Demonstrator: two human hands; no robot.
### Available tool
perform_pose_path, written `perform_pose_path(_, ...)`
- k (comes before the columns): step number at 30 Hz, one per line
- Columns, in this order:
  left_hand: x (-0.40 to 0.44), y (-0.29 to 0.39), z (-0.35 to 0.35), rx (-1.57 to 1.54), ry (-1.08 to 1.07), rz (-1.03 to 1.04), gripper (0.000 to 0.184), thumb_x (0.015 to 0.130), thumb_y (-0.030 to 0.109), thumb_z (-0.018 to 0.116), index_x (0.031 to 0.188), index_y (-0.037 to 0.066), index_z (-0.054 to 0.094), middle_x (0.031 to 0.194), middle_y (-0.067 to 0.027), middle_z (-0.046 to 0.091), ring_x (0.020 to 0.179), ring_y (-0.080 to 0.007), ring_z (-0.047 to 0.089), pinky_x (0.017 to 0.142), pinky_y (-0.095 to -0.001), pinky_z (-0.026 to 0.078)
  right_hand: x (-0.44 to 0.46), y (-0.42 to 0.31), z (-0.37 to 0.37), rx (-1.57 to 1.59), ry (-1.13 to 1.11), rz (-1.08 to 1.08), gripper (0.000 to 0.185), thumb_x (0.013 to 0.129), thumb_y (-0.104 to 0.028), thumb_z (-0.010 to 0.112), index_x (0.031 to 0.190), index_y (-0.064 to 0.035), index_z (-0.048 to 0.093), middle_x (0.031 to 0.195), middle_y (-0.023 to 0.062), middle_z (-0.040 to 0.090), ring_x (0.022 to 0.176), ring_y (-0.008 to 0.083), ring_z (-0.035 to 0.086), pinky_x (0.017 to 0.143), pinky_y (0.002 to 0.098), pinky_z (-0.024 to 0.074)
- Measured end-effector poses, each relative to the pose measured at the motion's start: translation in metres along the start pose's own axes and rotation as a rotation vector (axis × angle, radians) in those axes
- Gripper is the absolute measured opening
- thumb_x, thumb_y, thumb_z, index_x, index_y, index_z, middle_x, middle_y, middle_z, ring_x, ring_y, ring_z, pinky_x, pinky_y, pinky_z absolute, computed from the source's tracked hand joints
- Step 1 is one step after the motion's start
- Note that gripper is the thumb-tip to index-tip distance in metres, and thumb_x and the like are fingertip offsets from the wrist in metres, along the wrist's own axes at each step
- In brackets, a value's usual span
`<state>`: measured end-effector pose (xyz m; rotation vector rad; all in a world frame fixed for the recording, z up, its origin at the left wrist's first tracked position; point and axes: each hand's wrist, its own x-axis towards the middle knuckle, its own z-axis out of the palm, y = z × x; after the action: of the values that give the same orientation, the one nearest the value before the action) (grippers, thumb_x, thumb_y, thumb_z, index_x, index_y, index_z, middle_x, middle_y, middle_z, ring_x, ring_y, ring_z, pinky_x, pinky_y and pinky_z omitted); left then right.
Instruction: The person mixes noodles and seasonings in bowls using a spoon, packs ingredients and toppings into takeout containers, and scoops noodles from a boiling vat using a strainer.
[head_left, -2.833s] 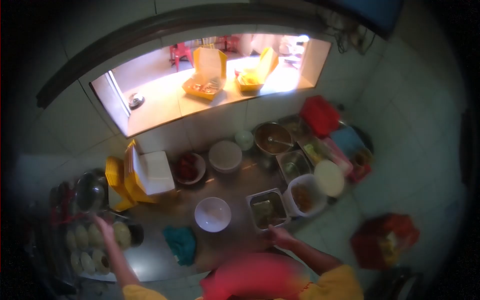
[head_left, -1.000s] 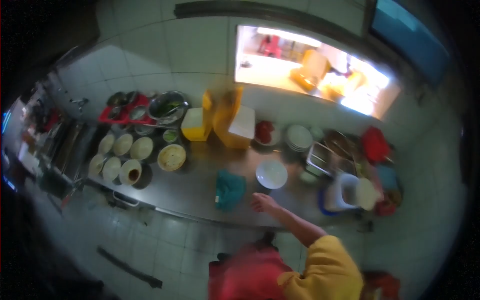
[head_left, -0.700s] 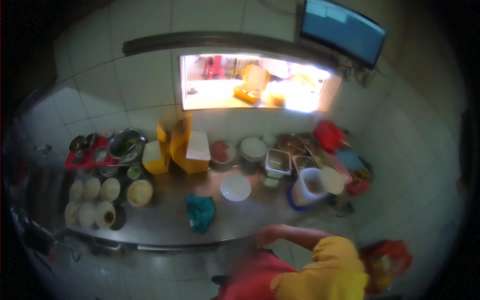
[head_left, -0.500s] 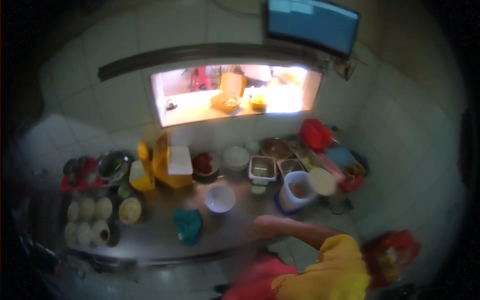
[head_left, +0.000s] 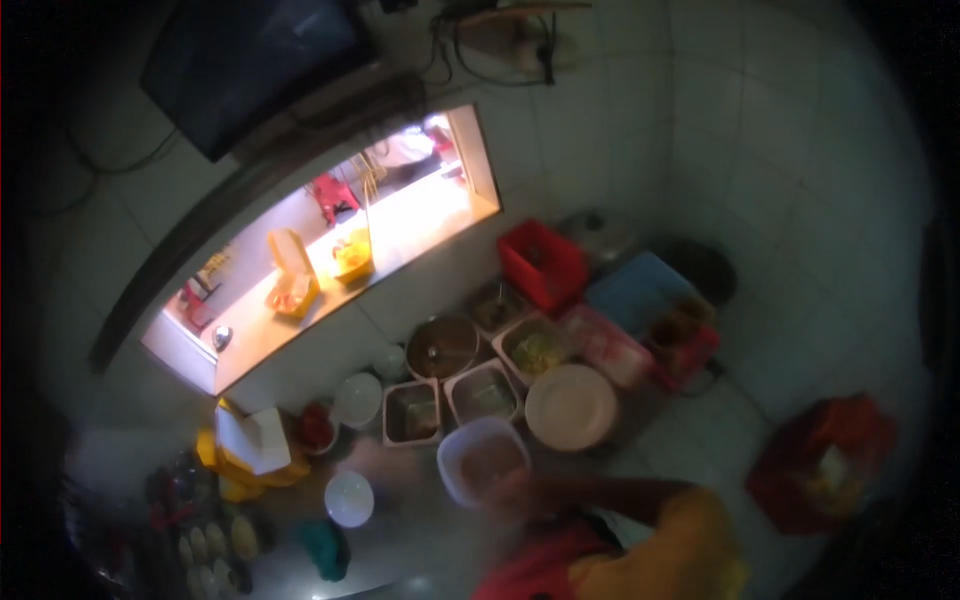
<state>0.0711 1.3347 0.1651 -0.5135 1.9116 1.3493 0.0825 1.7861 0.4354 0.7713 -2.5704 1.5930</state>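
Note:
My right hand, at the end of a yellow-sleeved arm, is at the near edge of a white plastic tub with brownish contents. Blur and shadow hide its fingers, so I cannot tell whether it grips the tub. My left hand is out of sight. Right of the tub is a round white plate or lid. Behind it are square metal pans. To its left, a white bowl and a crumpled teal cloth rest on the steel counter.
Yellow takeaway boxes and small pale cups stand at the left. A red bin and blue lid are at the back right. A serving window opens in the wall. A red bag lies lower right.
My view has swung right, so the counter items appear farther left and tilted. My right hand is now at the tub's near edge; before, it was over the counter left of the tub.

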Motion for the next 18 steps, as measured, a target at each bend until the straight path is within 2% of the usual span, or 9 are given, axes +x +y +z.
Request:
perform_pose_path(1, -0.004, 0.009, 0.010, -0.008, 0.014, -0.002, 0.049, 0.086, 0.037, 0.045, 0.120, 0.002, 0.047, 0.113, -0.0190, 0.053, 0.102, -0.0304, 0.051, 0.083, -0.0395, 0.043, -0.007, -0.005, -0.019, -0.015, -0.012, -0.014, 0.019, 0.083, -0.020, 0.056, 0.091, -0.0032, 0.060, 0.087, 0.0109, 0.061, 0.078, 0.0255, 0.059, 0.071, 0.0347, 0.0459)
perform_pose_path(3, -0.011, 0.016, 0.023, -0.020, 0.037, 0.002, 0.050, 0.086, 0.038, 0.044, 0.121, 0.002, 0.047, 0.115, -0.0194, 0.053, 0.104, -0.0308, 0.051, 0.085, -0.0395, 0.042, -0.031, -0.028, -0.022, 0.308, -0.085, 0.138, 0.022, 0.085, -0.023, 0.055, 0.093, -0.0029, 0.060, 0.087, 0.0108, 0.061, 0.078, 0.0227, 0.059, 0.072, 0.0341, 0.0453)
perform_pose_path(6, -0.016, 0.020, 0.036, -0.004, 0.064, 0.040, 0.051, 0.087, 0.039, 0.043, 0.122, 0.002, 0.046, 0.118, -0.0199, 0.052, 0.107, -0.0314, 0.050, 0.087, -0.0395, 0.042, -0.050, 0.011, -0.019, 0.308, -0.066, 0.062, 0.025, 0.087, -0.025, 0.053, 0.094, -0.0027, 0.060, 0.085, 0.0109, 0.061, 0.079, 0.0186, 0.059, 0.072, 0.0331, 0.0446)
perform_pose_path(8, -0.021, 0.021, 0.041, 0.007, 0.070, 0.044, 0.052, 0.087, 0.039, 0.043, 0.123, 0.002, 0.046, 0.119, -0.0197, 0.052, 0.107, -0.0312, 0.050, 0.087, -0.0393, 0.042, -0.050, -0.006, -0.076, 0.141, -0.136, 0.186, 0.026, 0.088, -0.027, 0.052, 0.093, -0.0027, 0.060, 0.085, 0.0117, 0.061, 0.080, 0.0173, 0.059, 0.073, 0.0323, 0.0450)
perform_pose_path(10, -0.024, 0.026, 0.047, 0.026, 0.054, 0.044, 0.051, 0.087, 0.039, 0.043, 0.123, 0.003, 0.046, 0.118, -0.0188, 0.052, 0.106, -0.0305, 0.051, 0.086, -0.0390, 0.042, -0.050, 0.007, -0.100, 0.389, 0.199, 0.317, 0.024, 0.087, -0.026, 0.053, 0.091, -0.0036, 0.060, 0.084, 0.0120, 0.061, 0.079, 0.0169, 0.059, 0.073, 0.0323, 0.0453)
perform_pose_path(14, -0.035, 0.022, 0.078, -0.024, 0.052, 0.012, 0.050, 0.087, 0.038, 0.044, 0.123, 0.004, 0.046, 0.117, -0.0171, 0.053, 0.104, -0.0291, 0.051, 0.085, -0.0384, 0.043, -0.016, 0.087, -0.204, -0.220, 0.954, 0.092, 0.011, 0.080, -0.013, 0.056, 0.084, -0.0040, 0.062, 0.073, 0.0111, 0.061, 0.068, 0.0175, 0.060, 0.061, 0.0326, 0.0466)
perform_pose_path(15, -0.040, 0.020, 0.085, -0.029, 0.057, 0.001, 0.050, 0.087, 0.038, 0.044, 0.124, 0.004, 0.046, 0.117, -0.0167, 0.053, 0.103, -0.0288, 0.052, 0.085, -0.0382, 0.043, -0.009, 0.118, -0.236, -0.315, 1.026, 0.187, 0.013, 0.080, -0.015, 0.054, 0.082, -0.0036, 0.061, 0.074, 0.0146, 0.061, 0.068, 0.0252, 0.062, 0.061, 0.0369, 0.0474)
perform_pose_path(17, -0.051, 0.013, 0.097, -0.048, 0.085, -0.016, 0.050, 0.087, 0.038, 0.045, 0.124, 0.005, 0.045, 0.117, -0.0159, 0.053, 0.102, -0.0281, 0.052, 0.084, -0.0379, 0.043, 0.011, 0.200, -0.283, -0.522, 1.099, 0.484, 0.018, 0.080, -0.020, 0.053, 0.081, -0.0032, 0.061, 0.080, 0.0173, 0.062, 0.075, 0.0320, 0.062, 0.065, 0.0412, 0.0477)
perform_pose_path(18, -0.056, 0.012, 0.105, -0.056, 0.094, -0.019, 0.050, 0.087, 0.038, 0.045, 0.124, 0.005, 0.045, 0.117, -0.0155, 0.053, 0.101, -0.0277, 0.052, 0.084, -0.0377, 0.043, 0.017, 0.240, -0.301, -0.523, 0.943, 0.609, 0.022, 0.082, -0.022, 0.051, 0.088, -0.0033, 0.061, 0.084, 0.0192, 0.062, 0.079, 0.0339, 0.061, 0.067, 0.0425, 0.0476)
